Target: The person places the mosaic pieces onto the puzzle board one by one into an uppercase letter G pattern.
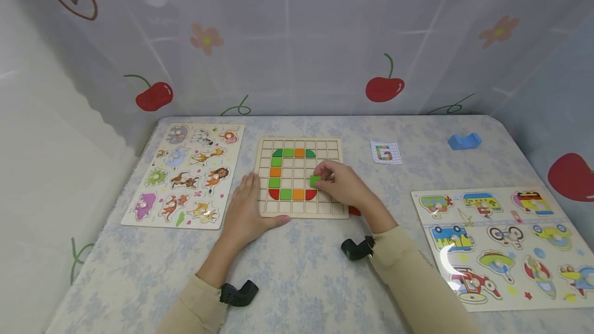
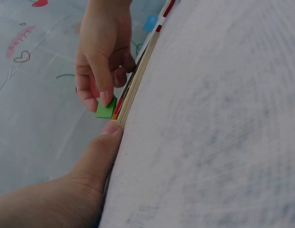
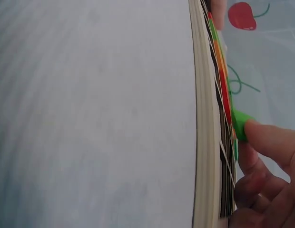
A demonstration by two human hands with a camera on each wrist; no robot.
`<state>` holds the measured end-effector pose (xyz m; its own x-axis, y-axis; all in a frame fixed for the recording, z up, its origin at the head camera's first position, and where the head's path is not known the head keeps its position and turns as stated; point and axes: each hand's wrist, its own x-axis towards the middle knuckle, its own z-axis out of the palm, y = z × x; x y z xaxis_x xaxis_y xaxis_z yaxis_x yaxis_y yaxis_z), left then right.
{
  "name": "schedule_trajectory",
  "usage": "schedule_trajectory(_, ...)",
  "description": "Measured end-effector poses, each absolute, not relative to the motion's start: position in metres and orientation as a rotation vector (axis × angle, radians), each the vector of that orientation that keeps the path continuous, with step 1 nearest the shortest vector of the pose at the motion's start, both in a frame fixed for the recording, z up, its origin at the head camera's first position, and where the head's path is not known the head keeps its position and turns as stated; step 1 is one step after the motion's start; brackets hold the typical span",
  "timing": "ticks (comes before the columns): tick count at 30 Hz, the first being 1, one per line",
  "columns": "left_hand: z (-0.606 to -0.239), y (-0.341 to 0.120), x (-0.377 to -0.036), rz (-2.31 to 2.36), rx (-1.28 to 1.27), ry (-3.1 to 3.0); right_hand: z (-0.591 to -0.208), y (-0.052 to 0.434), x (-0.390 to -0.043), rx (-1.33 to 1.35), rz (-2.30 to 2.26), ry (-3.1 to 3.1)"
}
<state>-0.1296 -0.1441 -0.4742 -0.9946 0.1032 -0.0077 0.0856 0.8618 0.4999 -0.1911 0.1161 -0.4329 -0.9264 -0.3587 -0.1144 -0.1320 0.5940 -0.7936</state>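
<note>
A wooden grid board (image 1: 278,211) lies mid-table, with green, orange and red tiles set in its cells in a C-like outline. Between thumb and fingers my right hand (image 1: 342,182) pinches a green square tile (image 1: 315,181), just above the red corner tile (image 1: 310,195) at the lower right of the outline. In the right wrist view the green tile (image 3: 241,124) is tilted against the board's surface. My left hand (image 1: 243,213) rests along the board's left edge, fingers straight, thumb (image 2: 102,147) stretched by the front edge.
An animal puzzle board (image 1: 185,177) lies on the left and a vehicle puzzle board (image 1: 503,246) at the right. Behind stand a small pattern card (image 1: 385,153) and a blue block (image 1: 465,141). Something red (image 1: 354,211) shows beside the grid board's lower right corner.
</note>
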Motion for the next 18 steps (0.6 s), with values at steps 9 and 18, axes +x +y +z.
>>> schedule_trajectory(9,-0.473,-0.144,-0.129,0.783,0.153,2.999,-0.429,0.102,-0.190,-0.395,-1.115,2.619)
schedule_trajectory(18,-0.475,-0.144,-0.130,0.787,0.153,3.000,-0.430,0.102,-0.189,-0.397,-1.026,2.655)
